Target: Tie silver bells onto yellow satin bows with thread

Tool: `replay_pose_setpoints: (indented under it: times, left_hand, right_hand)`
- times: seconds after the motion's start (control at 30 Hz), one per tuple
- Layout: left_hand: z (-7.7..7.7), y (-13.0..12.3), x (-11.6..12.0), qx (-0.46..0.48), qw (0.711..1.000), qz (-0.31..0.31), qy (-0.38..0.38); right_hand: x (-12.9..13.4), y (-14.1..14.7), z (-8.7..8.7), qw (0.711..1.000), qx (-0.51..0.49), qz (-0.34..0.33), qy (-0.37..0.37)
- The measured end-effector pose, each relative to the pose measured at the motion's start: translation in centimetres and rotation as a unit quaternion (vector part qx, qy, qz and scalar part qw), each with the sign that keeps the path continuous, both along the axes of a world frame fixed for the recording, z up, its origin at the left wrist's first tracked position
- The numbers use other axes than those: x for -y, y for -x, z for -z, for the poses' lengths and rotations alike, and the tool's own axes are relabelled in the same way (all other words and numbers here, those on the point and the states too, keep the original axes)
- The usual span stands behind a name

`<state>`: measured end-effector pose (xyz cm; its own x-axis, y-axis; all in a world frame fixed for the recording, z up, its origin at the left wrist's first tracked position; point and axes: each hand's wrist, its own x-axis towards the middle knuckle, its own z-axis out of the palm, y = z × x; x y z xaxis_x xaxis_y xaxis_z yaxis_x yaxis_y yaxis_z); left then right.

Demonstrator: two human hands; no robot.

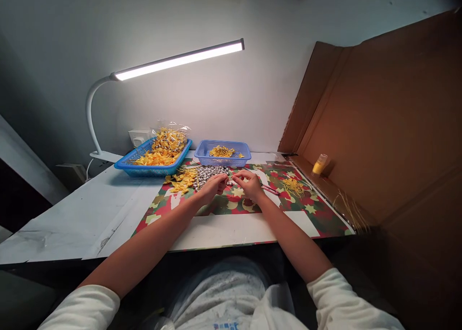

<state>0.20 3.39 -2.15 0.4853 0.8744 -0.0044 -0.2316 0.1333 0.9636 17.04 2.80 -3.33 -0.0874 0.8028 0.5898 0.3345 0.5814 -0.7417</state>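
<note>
Beside the silver bead pile (209, 175), the left grip (216, 184) and right grip (250, 184) have fingers together, close to each other; anything pinched is too small to tell. Yellow pieces (183, 179) lie left of the pile.

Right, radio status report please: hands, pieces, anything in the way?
Left hand and right hand close together, fingers pinched. Anything held: too small to tell. Silver beads crowd left hand; pink tool near right.
</note>
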Motion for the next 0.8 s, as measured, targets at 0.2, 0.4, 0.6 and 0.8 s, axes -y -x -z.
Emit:
replay_pose_setpoints:
  times: [0.2, 0.4, 0.6, 0.8]
  left_hand:
    - [-0.3, 0.2, -0.6, 0.110, 0.988, -0.053, 0.093]
    - [0.4, 0.0, -0.4, -0.006, 0.992, -0.121, 0.030]
    - [0.7, 0.3, -0.2, -0.198, 0.956, -0.107, -0.188]
    - [0.4, 0.7, -0.1, -0.249, 0.924, -0.087, -0.276]
  right_hand:
    - [0.4, -0.1, -0.1, 0.995, 0.099, -0.003, -0.023]
    - [1.1, -0.2, -0.5, 0.980, 0.177, -0.007, -0.088]
    - [0.9, -0.3, -0.4, 0.962, 0.241, 0.055, -0.114]
    - [1.0, -0.2, -0.4, 0.966, 0.234, 0.052, -0.093]
